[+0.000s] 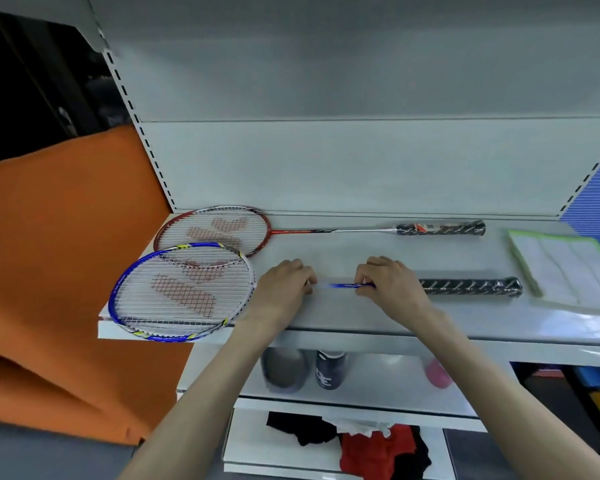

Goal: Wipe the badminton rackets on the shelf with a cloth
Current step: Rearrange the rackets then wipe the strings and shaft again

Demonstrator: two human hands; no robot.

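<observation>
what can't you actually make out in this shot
- Head view: the blue racket shaft is partly hidden under the left hand and right hand.
- The cloth is cut off by the right edge.
- Containers on the lower shelf are shadowed and blurred; their labels are unreadable.
- The red racket grip lettering is too small.

Both hands hide parts of the blue racket's shaft [343, 285].

Shop: slotted gondola shelving [326, 168], stocked tiers below.
</observation>
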